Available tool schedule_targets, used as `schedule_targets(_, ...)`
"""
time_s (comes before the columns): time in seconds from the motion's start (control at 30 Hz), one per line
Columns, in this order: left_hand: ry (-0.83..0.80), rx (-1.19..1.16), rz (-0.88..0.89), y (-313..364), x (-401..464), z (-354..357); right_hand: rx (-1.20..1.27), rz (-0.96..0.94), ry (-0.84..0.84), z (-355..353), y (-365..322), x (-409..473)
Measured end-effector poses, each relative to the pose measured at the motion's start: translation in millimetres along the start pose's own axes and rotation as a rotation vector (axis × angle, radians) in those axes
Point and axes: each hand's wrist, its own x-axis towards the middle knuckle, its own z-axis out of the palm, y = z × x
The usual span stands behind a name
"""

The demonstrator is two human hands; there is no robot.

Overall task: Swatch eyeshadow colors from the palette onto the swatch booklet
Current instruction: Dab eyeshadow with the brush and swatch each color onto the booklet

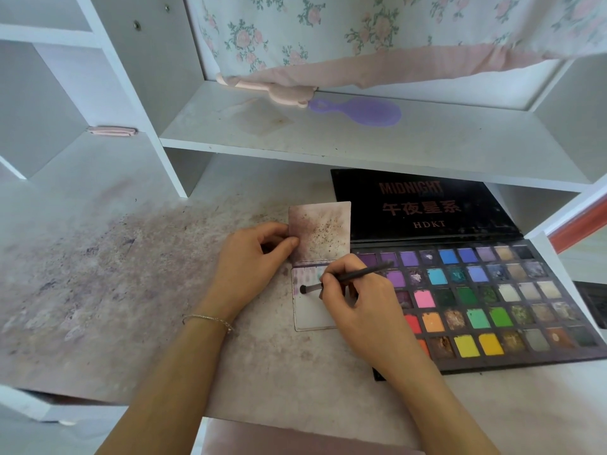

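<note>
Soft, even daylight fills the scene — bright but not harsh, with a faint pale haze that washes out the whites. Shadows are weak: a dim band lies under the shelf (pixel 361 139) and a soft one beneath the hands. Wide-angle distortion bows straight edges toward the corners — the centre stays sharp, the margins slightly smeared.

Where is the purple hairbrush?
The purple hairbrush lies on the white shelf above the desk, at the top middle of the head view, just right of a pink comb.
</note>
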Motion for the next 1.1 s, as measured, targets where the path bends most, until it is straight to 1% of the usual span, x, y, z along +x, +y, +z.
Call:
schedule_targets(1.0,0.0,-0.007,0.012,-0.4,-0.4,-0.4,-0.005,-0.001,0.009,1.3,1.4,1.0)
schedule_targets(1.1,0.0,-0.012,0.011,0.0,-0.2,-0.2,0.042,-0.018,0.081,0.0,0.8,1.0)
